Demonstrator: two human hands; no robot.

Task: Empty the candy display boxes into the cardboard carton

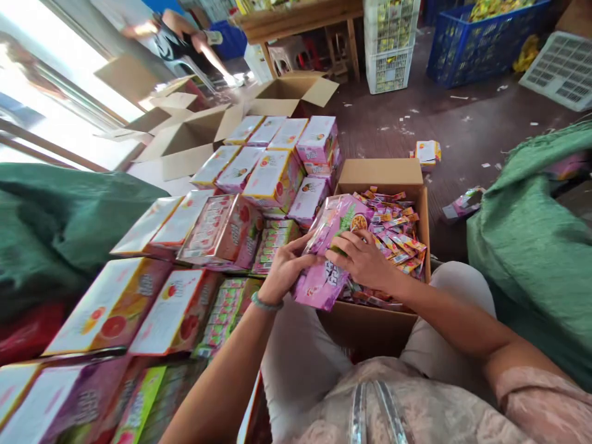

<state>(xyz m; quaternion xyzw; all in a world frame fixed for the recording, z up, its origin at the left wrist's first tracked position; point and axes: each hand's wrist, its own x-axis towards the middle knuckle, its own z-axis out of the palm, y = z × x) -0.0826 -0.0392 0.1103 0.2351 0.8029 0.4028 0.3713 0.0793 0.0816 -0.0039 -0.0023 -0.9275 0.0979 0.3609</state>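
Note:
A pink-purple printed box [318, 291] with passion fruit pictures is tilted in front of me, over the near left edge of a cardboard carton [380, 172]. My left hand [292, 270] grips the box's left side, thumb on the printed face. My right hand [363, 258] lies on the box's front face with its fingers bent; whether they pinch anything there is hidden. Inside the carton lie many small pink and yellow packets [400, 231]. Left of the box is a shrink-wrapped pink box [217, 228], beside green-and-pink packs [276, 240].
Rows of printed boxes [272, 176] fill the left side. Open cartons [194, 135] stand behind them. Green sacks [531, 246] flank me. Farther back are white crates [391, 49], a blue crate [481, 46], a wooden table [300, 21] and a seated person [180, 37].

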